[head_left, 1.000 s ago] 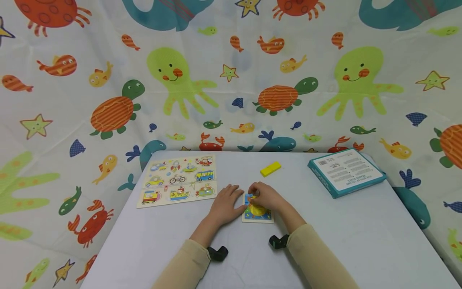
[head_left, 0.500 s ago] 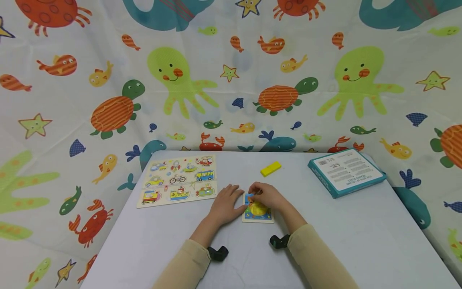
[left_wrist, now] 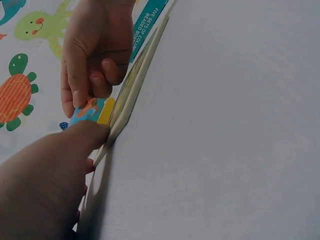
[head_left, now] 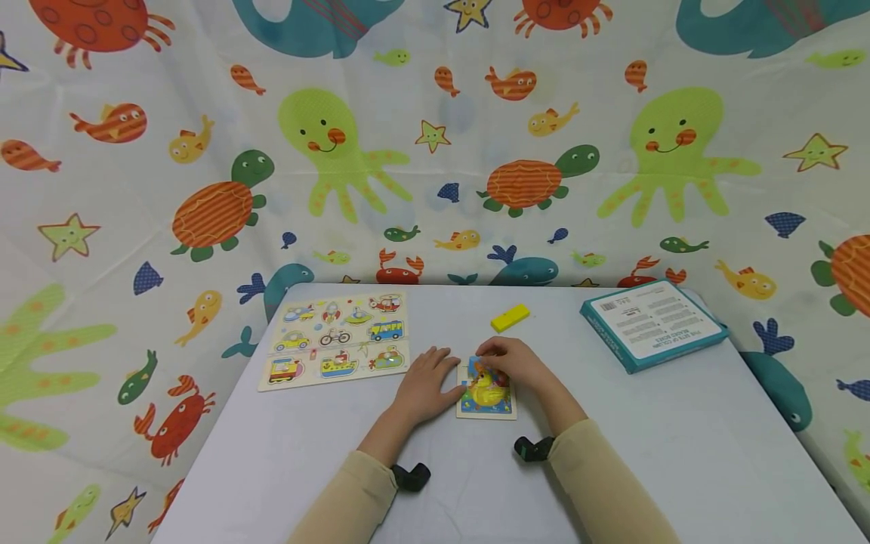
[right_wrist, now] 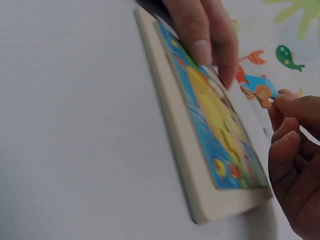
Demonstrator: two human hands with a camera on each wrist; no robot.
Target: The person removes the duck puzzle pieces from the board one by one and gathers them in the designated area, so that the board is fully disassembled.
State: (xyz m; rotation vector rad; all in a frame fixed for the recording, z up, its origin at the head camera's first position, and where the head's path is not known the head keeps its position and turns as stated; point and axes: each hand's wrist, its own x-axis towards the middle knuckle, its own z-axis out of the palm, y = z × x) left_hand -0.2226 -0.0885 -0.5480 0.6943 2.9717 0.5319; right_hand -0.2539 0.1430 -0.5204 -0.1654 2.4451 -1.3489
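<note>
A small jigsaw puzzle (head_left: pixel 486 396) with a yellow duck on blue lies in a pale frame at the table's middle. My right hand (head_left: pixel 519 365) pinches a blue and orange puzzle piece (right_wrist: pixel 260 90) between thumb and index finger. In the right wrist view that piece is held up, apart from the board. At the board's left edge rests my left hand (head_left: pixel 427 386), its thumb touching the frame and its fingers spread on the table. The left wrist view shows the left thumb (left_wrist: pixel 87 136) against the frame; its other fingers are mostly hidden there.
A wooden vehicle puzzle board (head_left: pixel 336 338) lies to the left. A yellow block (head_left: pixel 510 318) sits behind the duck puzzle, and a teal box (head_left: pixel 654 325) with a white label lies at the back right. A sea-animal cloth (head_left: pixel 435 174) hangs behind the table.
My right hand has moved slightly up and to the right, taking the puzzle piece away from the board and uncovering more of the duck. The left hand has stayed put.
</note>
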